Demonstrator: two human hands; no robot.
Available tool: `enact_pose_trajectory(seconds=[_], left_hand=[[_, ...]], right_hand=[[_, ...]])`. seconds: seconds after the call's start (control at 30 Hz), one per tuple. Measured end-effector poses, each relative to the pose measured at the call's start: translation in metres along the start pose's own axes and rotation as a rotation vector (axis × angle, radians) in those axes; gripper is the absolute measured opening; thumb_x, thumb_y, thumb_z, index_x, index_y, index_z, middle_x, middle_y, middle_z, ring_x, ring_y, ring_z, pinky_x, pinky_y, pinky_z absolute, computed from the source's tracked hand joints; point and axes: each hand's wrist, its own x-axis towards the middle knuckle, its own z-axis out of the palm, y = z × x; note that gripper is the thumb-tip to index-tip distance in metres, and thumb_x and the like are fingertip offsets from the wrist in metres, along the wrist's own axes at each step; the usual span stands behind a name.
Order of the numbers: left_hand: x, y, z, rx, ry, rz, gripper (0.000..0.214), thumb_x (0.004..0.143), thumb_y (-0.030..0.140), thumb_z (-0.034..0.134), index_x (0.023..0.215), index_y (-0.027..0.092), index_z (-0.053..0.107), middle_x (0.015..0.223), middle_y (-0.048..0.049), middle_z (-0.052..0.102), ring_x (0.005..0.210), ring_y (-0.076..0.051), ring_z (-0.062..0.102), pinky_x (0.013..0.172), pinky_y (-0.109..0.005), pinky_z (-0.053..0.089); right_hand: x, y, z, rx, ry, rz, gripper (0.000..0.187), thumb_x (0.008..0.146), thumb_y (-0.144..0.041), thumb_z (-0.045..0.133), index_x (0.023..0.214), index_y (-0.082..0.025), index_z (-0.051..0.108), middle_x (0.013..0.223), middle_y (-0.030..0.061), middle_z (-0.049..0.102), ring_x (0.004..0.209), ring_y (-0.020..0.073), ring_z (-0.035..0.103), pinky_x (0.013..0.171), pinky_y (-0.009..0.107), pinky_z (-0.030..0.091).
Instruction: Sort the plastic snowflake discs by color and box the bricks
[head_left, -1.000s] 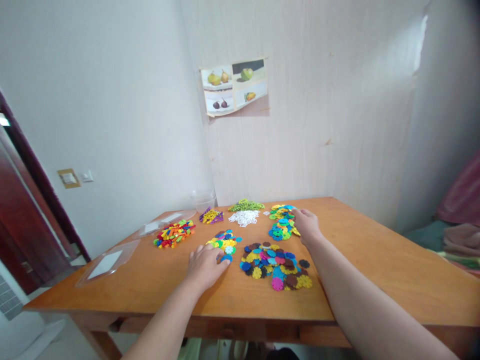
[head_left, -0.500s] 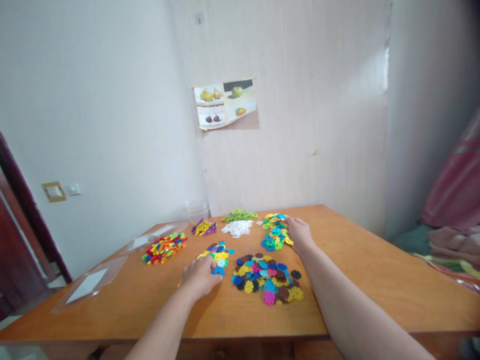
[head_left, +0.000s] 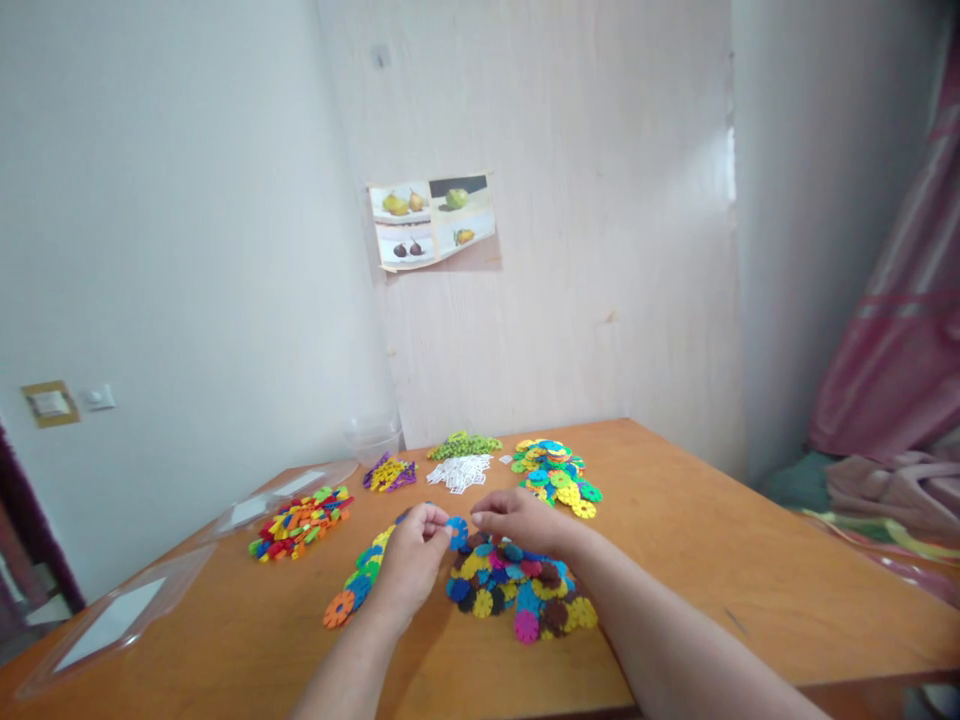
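Note:
My left hand and my right hand meet above the wooden table, both pinching a small blue snowflake disc between their fingertips. Right below them lies a heap of large coloured discs. A row of smaller discs runs to the left of my left hand, ending in an orange one. Another disc heap sits beyond my right hand.
Further back lie a pile of short coloured sticks, purple and yellow pieces, white pieces and green pieces. A clear tub stands by the wall. Clear lids rest along the left edge.
Both hands left the piles they rested on and came together at the middle, now pinching a blue disc. The view has swung to the right.

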Motion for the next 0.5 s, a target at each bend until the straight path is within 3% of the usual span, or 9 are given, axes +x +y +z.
enact_pose_trajectory(seconds=[0.13, 0.27, 0.4, 0.5], left_hand=[[-0.003, 0.016, 0.015, -0.075, 0.013, -0.001, 0.02, 0.075, 0.035, 0.061, 0.086, 0.018, 0.061, 0.079, -0.0033, 0.068, 0.077, -0.019, 0.063, 0.071, -0.028, 0.047], [-0.003, 0.021, 0.019, -0.065, 0.056, 0.023, 0.022, 0.077, 0.036, 0.059, 0.088, 0.018, 0.063, 0.084, -0.0047, 0.07, 0.08, -0.02, 0.065, 0.075, -0.03, 0.049], [-0.002, 0.006, 0.0, 0.069, 0.179, 0.076, 0.026, 0.081, 0.042, 0.055, 0.087, 0.02, 0.066, 0.088, -0.0055, 0.073, 0.087, -0.022, 0.067, 0.082, -0.032, 0.049], [-0.001, -0.018, -0.028, 0.233, 0.337, 0.038, 0.025, 0.08, 0.043, 0.054, 0.087, 0.022, 0.066, 0.092, -0.0051, 0.074, 0.093, -0.024, 0.067, 0.085, -0.034, 0.049]], right_hand=[[0.016, 0.0, -0.011, 0.068, 0.087, 0.099, 0.03, 0.096, -0.038, 0.057, 0.118, -0.018, 0.064, 0.125, 0.0053, 0.062, 0.106, 0.0257, 0.062, 0.09, 0.041, 0.054], [0.013, 0.012, -0.011, 0.13, 0.18, 0.189, 0.033, 0.095, -0.037, 0.059, 0.121, -0.017, 0.062, 0.125, 0.0067, 0.061, 0.106, 0.025, 0.062, 0.089, 0.042, 0.055], [0.005, 0.029, -0.017, 0.171, 0.306, 0.291, 0.033, 0.096, -0.035, 0.059, 0.124, -0.017, 0.059, 0.124, 0.009, 0.061, 0.103, 0.0208, 0.063, 0.087, 0.042, 0.055], [0.004, 0.043, -0.034, 0.182, 0.441, 0.381, 0.026, 0.095, -0.032, 0.059, 0.109, -0.011, 0.064, 0.098, 0.0074, 0.068, 0.078, 0.0158, 0.065, 0.068, 0.03, 0.056]])
